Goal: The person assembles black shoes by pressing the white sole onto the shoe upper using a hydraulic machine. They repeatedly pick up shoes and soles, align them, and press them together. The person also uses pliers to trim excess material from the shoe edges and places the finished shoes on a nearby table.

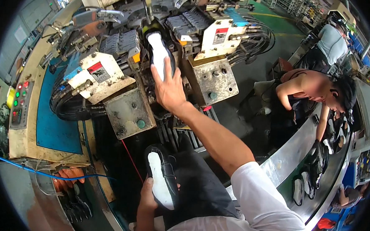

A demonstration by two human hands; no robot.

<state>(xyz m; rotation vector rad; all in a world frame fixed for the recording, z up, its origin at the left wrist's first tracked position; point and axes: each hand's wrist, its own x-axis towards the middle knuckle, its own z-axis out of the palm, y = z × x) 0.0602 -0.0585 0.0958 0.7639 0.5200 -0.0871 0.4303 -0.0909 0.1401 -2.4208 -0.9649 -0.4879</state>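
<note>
A black shoe upper with a white insole board on its underside (158, 45) sits bottom up in the middle of a machine, its toe under a clamp. My right hand (169, 89) reaches over to it, fingers stretched and resting flat on the white underside near the heel end. Down by my lap, my left hand (147, 196) grips a second black shoe upper (161, 177), also with its white underside facing up. The thumb shows at its left edge and fingertips at its right; the rest of the fingers are hidden beneath.
Metal control boxes (130, 112) (214, 81) flank the machine's opening, with hoses on both outer sides. A button panel (21, 102) stands at left. Black shoes lie on a lower shelf (93, 223). On my right, a co-worker (307, 88) reaches over a curved conveyor (283, 158) carrying several shoes.
</note>
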